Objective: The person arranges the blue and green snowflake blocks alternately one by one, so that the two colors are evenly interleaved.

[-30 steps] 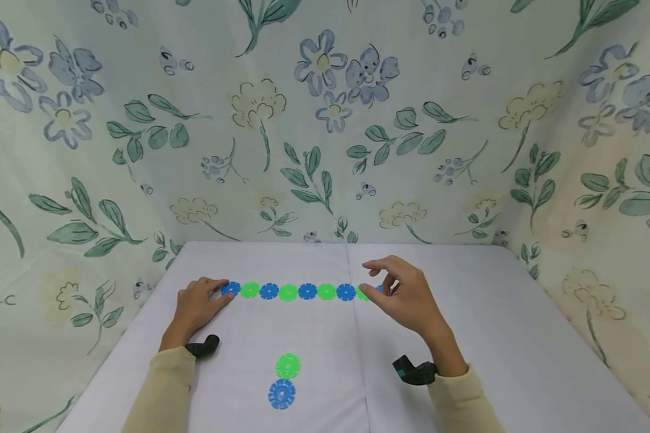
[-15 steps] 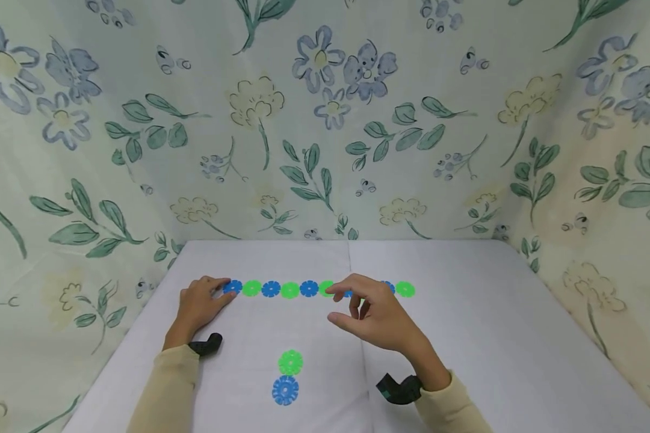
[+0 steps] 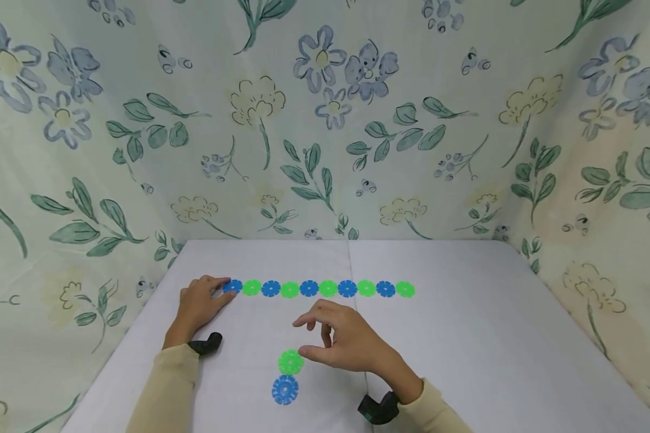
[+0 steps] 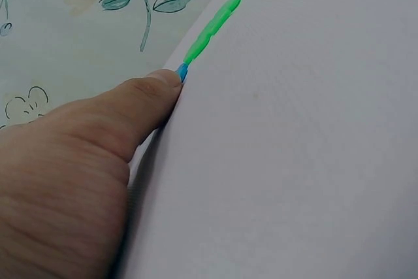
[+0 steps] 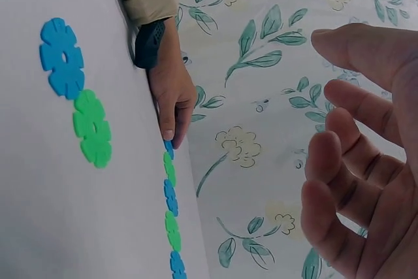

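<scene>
My left hand [image 3: 199, 304] pinches the blue notched plastic disc [image 3: 233, 287] at the left end of a row, thumb on the near side. From it, green and blue notched discs alternate to the right, ending in a green disc [image 3: 405, 289]. In the left wrist view only the thumb shows, at the edge of the end blue disc [image 4: 182, 72]. Relaxed and holding nothing, my right hand [image 3: 346, 337] hovers near two more discs. These are a green disc [image 3: 289, 362] and a blue disc [image 3: 284, 390], edge to edge; the thumb tip appears just beside the green one.
A white cloth covers the table [image 3: 493, 337], with a crease running front to back. Floral curtain [image 3: 325, 150] surrounds the far edge and both sides. Each wrist wears a black camera [image 3: 380, 409].
My right hand has moved from the right end of the row leftward and toward me, uncovering the row's discs. My left hand stays on the end blue disc.
</scene>
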Tool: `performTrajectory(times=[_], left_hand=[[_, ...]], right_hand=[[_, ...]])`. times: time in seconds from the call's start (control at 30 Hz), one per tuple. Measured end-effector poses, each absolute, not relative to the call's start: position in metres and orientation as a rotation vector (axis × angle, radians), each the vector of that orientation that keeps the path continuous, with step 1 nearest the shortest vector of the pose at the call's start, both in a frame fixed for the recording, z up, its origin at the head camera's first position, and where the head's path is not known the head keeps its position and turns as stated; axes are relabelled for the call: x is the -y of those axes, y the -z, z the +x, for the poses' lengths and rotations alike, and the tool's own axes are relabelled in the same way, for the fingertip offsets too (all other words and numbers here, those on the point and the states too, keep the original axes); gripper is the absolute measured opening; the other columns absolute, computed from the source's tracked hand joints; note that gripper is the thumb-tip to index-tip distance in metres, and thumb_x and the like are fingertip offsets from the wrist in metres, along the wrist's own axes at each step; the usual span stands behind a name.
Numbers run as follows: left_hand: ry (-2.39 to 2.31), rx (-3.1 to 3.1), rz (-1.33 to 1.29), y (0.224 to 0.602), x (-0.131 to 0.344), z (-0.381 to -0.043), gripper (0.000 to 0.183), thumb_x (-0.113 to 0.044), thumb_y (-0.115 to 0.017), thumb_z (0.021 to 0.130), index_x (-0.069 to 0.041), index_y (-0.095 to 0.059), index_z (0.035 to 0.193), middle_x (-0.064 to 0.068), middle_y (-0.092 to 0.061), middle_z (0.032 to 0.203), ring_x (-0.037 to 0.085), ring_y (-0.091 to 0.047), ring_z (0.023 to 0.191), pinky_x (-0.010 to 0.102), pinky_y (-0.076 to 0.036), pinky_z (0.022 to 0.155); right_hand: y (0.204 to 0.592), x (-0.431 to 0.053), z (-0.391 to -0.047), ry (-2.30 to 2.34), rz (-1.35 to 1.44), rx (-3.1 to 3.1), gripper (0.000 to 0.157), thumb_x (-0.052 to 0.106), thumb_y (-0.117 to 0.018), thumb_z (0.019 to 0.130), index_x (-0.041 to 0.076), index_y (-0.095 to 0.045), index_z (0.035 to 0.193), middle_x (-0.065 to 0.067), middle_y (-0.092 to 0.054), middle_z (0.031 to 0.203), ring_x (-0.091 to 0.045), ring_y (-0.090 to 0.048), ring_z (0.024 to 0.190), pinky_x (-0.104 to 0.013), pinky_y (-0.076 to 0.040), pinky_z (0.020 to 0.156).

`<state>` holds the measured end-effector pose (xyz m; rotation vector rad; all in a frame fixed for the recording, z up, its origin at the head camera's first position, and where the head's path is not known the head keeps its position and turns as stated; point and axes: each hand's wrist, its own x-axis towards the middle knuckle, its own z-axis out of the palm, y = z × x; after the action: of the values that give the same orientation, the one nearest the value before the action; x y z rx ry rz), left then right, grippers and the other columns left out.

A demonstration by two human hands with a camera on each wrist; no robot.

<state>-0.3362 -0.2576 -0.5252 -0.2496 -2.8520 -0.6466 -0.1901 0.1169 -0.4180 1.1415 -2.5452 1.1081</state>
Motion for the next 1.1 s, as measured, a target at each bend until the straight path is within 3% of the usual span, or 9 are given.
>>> performTrajectory(times=[0.43,0.67,1.1], left_hand=[[0.629,2.858,-0.261,0.528,0.261,-0.341,0.060,-0.061,-0.062,0.092,-0.020,-0.064,0.136,0.015,-0.064,0.128,0.038,-0.053,0.120,0.058,-0.035,0.093],[0.643,2.847,-0.262,0.531,0.262,-0.338,0.060,-0.060,-0.064,0.091,-0.019,-0.064,0.135,0.016,-0.064,0.126,0.038,-0.054,0.118,0.059,-0.036,0.092],[0.644,2.855,-0.236,0.531,0.260,-0.339,0.060,-0.059,-0.064,0.091,-0.019,-0.064,0.136,0.016,-0.064,0.127,0.038,-0.053,0.119,0.058,-0.035,0.093]], right_hand=[[0.440,-0.101,-0.187,-1.094,1.213,2.671,0.046,0.042,-0.081,0.083,0.037,-0.064,0.125,0.016,-0.054,0.106,0.004,-0.053,0.066,-0.015,-0.046,0.061],[0.453,-0.094,-0.186,-1.017,1.290,2.825,0.052,0.046,-0.081,0.082,0.034,-0.064,0.129,0.005,-0.056,0.105,0.009,-0.046,0.065,-0.015,-0.043,0.058],[0.471,-0.088,-0.189,-0.850,1.282,2.999,0.055,0.050,-0.084,0.077,0.038,-0.065,0.127,0.012,-0.053,0.100,0.005,-0.046,0.069,-0.016,-0.040,0.060]])
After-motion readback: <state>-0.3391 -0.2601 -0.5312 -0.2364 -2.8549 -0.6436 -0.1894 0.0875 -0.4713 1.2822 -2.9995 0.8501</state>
